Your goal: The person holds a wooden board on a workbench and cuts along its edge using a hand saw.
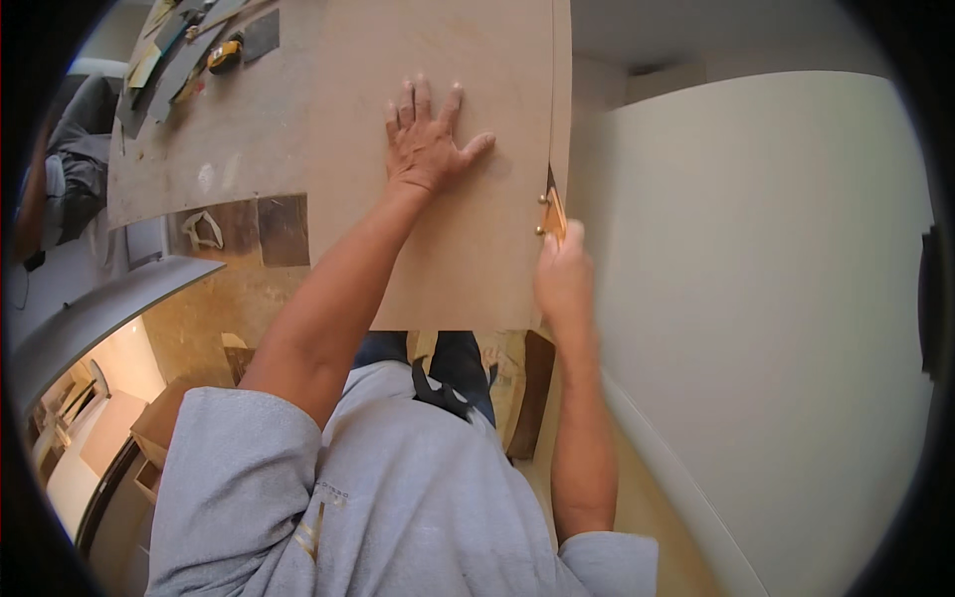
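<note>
While the left hand (426, 139) lies flat, panel (438, 249) upright, right hand (562, 274) gripping hinge (553, 214).

A tall white panel (776, 298) walls off the right; the brown board (448, 199) fills the middle, tools (199, 50) cluttering the far-left worktop (214, 149).

Your board (438, 149) looks like smooth, matt wood; the tool (553, 214) has an orange wooden handle with brass rivets.
</note>
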Demonstrator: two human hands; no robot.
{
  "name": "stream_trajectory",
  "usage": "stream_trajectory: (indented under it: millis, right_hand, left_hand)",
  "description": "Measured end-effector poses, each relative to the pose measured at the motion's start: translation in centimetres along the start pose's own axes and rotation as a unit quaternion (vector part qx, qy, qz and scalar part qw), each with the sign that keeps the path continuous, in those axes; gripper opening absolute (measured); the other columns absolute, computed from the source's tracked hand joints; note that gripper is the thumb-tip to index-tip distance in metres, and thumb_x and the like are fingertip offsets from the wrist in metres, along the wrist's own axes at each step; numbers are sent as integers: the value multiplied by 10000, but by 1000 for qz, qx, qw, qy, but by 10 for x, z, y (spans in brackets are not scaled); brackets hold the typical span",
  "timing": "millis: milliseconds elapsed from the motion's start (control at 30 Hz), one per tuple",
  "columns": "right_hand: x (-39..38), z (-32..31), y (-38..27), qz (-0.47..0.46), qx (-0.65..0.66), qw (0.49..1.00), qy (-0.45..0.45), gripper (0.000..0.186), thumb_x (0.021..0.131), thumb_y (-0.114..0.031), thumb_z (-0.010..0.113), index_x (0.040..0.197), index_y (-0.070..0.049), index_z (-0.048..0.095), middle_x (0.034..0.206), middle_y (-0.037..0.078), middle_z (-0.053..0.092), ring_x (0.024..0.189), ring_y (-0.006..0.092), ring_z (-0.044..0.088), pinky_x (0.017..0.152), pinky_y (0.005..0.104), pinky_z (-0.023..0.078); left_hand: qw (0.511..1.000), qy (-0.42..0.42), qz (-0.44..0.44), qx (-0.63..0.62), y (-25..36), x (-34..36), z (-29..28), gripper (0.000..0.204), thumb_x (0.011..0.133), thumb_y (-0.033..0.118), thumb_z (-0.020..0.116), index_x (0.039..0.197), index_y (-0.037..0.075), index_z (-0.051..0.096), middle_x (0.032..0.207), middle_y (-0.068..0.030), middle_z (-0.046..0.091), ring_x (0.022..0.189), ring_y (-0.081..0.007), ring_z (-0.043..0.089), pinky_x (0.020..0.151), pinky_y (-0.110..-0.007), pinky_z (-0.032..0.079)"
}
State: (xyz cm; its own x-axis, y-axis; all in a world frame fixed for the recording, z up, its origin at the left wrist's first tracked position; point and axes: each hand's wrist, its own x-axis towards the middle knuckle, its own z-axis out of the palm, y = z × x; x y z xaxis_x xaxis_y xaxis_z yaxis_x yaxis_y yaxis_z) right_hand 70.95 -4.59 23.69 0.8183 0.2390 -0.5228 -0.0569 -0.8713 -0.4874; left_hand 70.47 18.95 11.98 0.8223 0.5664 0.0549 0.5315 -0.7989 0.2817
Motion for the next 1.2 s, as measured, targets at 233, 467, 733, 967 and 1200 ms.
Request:
stream_trajectory:
  millis: [233,467,733,967,1200]
  right_hand:
    - [-93,-16,1,65,-18,996,-55,317,1099,-245,460,1252,26,519,1032,364,689,994,573,659,821,632,502]
    - [-99,8,35,59,6,998,-15,304,1104,-236,462,1301,-6,494,1031,367,689,986,571,664,802,631,505]
    - [21,-11,-23,-37,-49,998,5,288,1107,-227,478,1247,23,505,1075,394,700,1041,591,666,878,623,541]
    - [-118,-42,-15,66,-53,996,-30,409,1115,-219,436,1476,-28,451,1109,325,716,1048,555,669,856,628,513]
    - [-44,-21,-16,-1,-89,996,-21,393,1111,-219,417,1432,1,474,1100,355,704,1041,567,656,871,623,503]
  left_hand:
    - [1000,-7,-16,5,-26,-10,9,982,897,799,570,1686,249,375,1763,-225,211,1653,-383,118,1316,-557,72]
    - [1000,12,1,0,-14,-6,7,975,895,800,580,1673,243,391,1763,-218,209,1645,-396,129,1313,-560,89]
    - [1000,3,0,-11,-4,-7,9,977,891,834,552,1674,273,392,1772,-208,200,1652,-393,119,1318,-574,69]
    - [1000,5,-8,3,-21,-10,11,979,895,836,543,1677,266,388,1766,-204,217,1646,-393,134,1313,-580,82]
    - [1000,6,-2,4,-13,-13,7,988,892,848,531,1680,272,378,1762,-207,223,1646,-392,133,1311,-590,78]
